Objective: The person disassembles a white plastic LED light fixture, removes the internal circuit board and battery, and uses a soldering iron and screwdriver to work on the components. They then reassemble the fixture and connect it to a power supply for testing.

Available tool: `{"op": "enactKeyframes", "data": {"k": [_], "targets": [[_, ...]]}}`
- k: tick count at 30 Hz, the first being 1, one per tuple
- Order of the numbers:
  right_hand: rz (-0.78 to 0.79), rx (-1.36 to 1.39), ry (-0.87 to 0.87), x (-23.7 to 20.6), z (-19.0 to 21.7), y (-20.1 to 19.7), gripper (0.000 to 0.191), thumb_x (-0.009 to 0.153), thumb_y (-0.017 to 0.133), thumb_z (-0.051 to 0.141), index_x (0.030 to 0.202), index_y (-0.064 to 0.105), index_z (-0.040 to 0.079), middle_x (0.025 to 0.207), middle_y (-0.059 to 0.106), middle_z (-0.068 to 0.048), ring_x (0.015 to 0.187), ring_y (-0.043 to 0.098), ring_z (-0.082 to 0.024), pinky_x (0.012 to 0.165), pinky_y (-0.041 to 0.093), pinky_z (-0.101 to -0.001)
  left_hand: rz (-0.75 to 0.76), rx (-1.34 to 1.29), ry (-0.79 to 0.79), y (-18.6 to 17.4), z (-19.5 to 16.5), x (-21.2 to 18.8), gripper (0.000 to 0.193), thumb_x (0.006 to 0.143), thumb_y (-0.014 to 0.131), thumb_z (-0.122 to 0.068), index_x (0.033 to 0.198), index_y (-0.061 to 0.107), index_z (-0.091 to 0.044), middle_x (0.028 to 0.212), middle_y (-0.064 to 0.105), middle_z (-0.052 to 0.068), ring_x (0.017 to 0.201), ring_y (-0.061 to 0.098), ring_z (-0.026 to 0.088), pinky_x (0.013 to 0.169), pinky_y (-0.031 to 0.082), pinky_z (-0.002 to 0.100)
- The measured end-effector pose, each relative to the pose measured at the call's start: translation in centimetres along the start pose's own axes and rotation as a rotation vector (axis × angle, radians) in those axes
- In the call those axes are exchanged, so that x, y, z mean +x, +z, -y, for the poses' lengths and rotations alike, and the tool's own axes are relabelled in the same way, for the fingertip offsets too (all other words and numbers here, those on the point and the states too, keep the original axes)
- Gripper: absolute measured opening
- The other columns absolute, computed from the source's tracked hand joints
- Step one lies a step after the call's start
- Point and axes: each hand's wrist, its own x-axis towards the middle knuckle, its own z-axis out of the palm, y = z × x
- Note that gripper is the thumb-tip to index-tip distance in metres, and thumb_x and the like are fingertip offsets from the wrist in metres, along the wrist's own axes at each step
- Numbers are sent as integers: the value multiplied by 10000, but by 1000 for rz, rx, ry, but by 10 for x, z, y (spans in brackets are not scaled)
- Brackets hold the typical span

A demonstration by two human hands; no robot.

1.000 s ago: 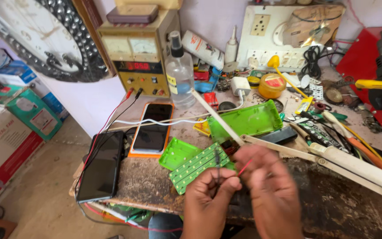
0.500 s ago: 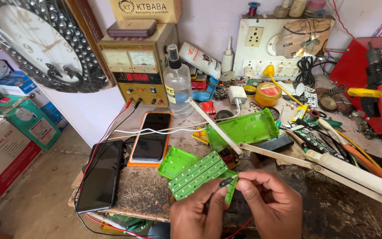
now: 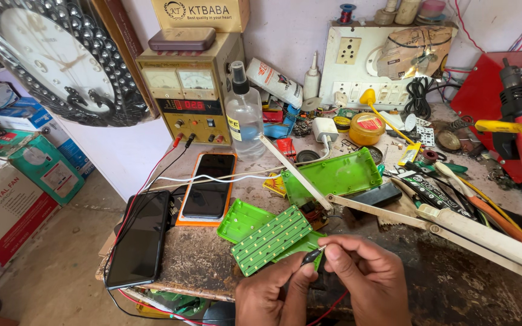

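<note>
Two hands at the near edge of the workbench (image 3: 394, 284), and both are pinching one small dark wire end (image 3: 313, 255) between them. Containers first: a clear spray bottle (image 3: 244, 118) stands by the yellow power supply (image 3: 188, 90), partly filled with clear liquid; a round yellow tin (image 3: 367, 128) sits further right with its lid on, contents hidden. A green plastic shell (image 3: 336, 176) lies open and hollow, and a smaller green tray (image 3: 243, 220) beside the phones looks hollow too. Now the piece in hand: thin, dark, with a pale tip poking up to the left, and a red wire (image 3: 333, 305) trailing down beneath the palms. The left hand (image 3: 270, 296) closes thumb and finger on its lower end; the right hand (image 3: 364, 281) nips the upper end with curled fingertips. Just beyond the fingers, nearly touching, lies a green LED board (image 3: 271, 240), tilted, rows of pale dots facing up. Two dark-screened phones (image 3: 208, 184) rest at the left.
</note>
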Motion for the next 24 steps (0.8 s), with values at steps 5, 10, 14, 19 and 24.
{"op": "enactKeyframes", "data": {"k": [5, 10, 14, 19, 24], "targets": [[19, -4, 8, 3, -8, -5, 177, 924, 714, 67, 1027, 788, -57, 790, 719, -59, 697, 615, -78, 618, 479, -220, 3, 68, 16, -2, -4, 1, 217, 843, 770, -81, 1053, 815, -52, 970, 848, 146, 970, 843, 204, 854, 624, 336], [36, 4, 12, 4, -7, -6, 164, 918, 716, 55, 1019, 784, -55, 792, 716, -52, 703, 615, -71, 626, 489, -220, 14, 58, -16, -3, -9, 3, 188, 855, 778, -86, 1037, 814, -61, 931, 851, 124, 904, 855, 191, 802, 642, 336], [99, -21, -22, 2, 2, 0, 171, 929, 699, 60, 1032, 774, -53, 859, 742, -38, 771, 636, -64, 681, 521, -223, 171, 170, -315, -7, -15, 2, 392, 855, 854, -155, 1242, 794, -144, 944, 837, 59, 610, 744, 333, 582, 577, 428], [142, -210, -138, -5, 18, -2, 242, 960, 660, 83, 1156, 766, -10, 954, 757, -25, 850, 664, -60, 775, 533, -209, 62, 159, 72, -19, -26, 12, 210, 920, 711, -133, 1104, 766, -49, 960, 807, 149, 882, 828, 253, 752, 623, 349], [29, -344, -65, 6, 20, -11, 272, 946, 704, 81, 1204, 769, 24, 907, 747, -59, 787, 641, -86, 692, 498, -230, 144, 255, 65, -44, -27, 37, 234, 978, 631, -162, 1143, 743, -40, 946, 797, 145, 844, 786, 236, 747, 597, 337]]}}
